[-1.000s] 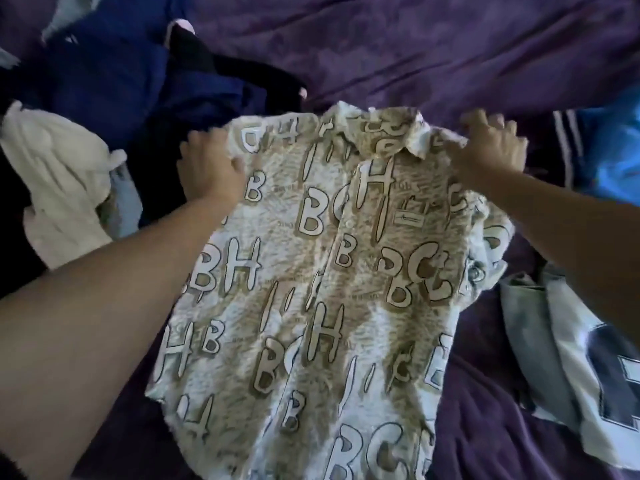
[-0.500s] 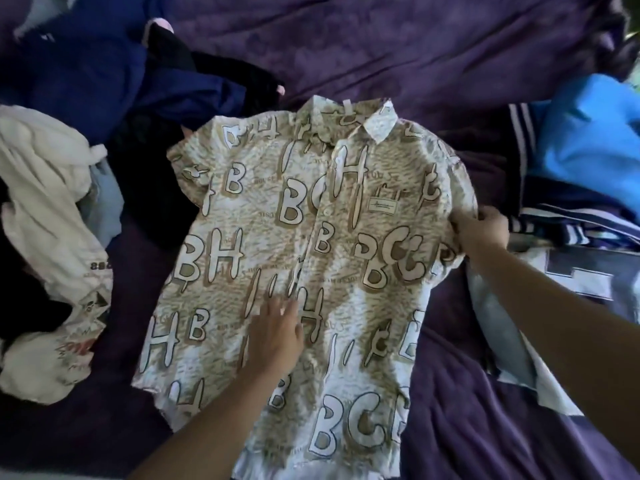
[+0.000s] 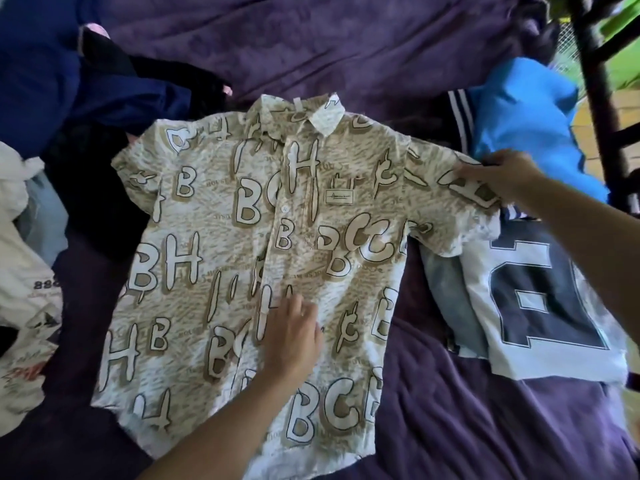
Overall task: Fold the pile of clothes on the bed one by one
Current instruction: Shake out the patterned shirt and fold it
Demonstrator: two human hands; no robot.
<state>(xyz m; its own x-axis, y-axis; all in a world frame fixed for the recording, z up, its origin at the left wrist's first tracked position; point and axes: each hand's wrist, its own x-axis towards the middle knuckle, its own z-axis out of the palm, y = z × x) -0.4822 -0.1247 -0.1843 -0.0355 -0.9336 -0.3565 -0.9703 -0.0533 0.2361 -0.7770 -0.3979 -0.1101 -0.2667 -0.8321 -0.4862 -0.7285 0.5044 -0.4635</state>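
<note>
Fingers [image 3: 465, 172] of right hand [image 3: 502, 173] pinch shirt [image 3: 214, 237] sleeve, hiding its edge.

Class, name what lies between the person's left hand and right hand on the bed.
In the head view, only the letter-printed shirt spans that stretch: the left hand presses its front, and the right hand pinches its sleeve.

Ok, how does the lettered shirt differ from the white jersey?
The lettered shirt lies spread out, sleeves wide; the white jersey looks folded compact. Letters cover the shirt; the jersey bears one large navy figure. Left hand and right hand are on the shirt, none on the jersey. Both lie on the purple blanket.
</note>
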